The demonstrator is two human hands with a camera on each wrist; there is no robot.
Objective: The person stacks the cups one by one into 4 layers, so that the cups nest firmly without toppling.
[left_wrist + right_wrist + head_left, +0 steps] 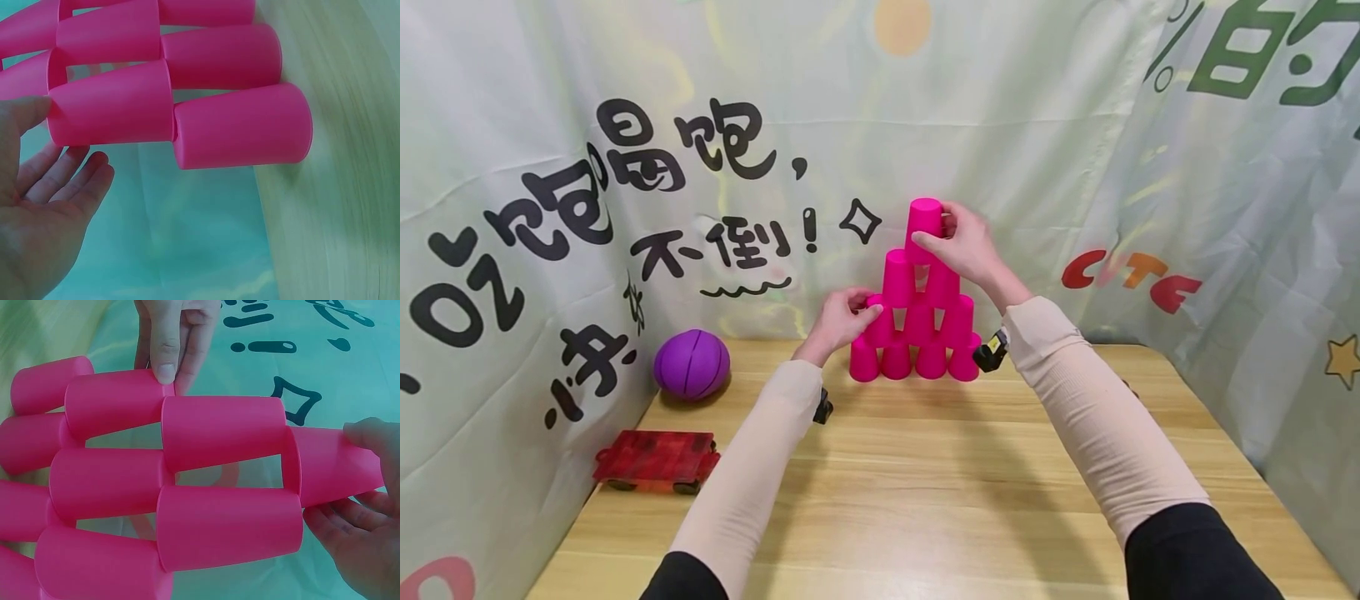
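Upside-down pink cups stand stacked as a pyramid on the table, narrowing row by row to one top cup (923, 218). My right hand (967, 246) holds this top cup between thumb and fingers, its rim over the two cups below, as the right wrist view also shows. My left hand (837, 323) is at the pyramid's left side. Its thumb and fingers pinch the narrow end of the left cup (112, 106) in the second row from the bottom. Under that one, the bottom-row corner cup (244, 128) stands on the wood.
A purple ball (692, 365) rests at the table's back left. Nearer to me, a red toy car (655, 458) lies by the left edge. A printed cloth (820, 100) hangs behind the pyramid and along both sides of the wooden table (925, 483).
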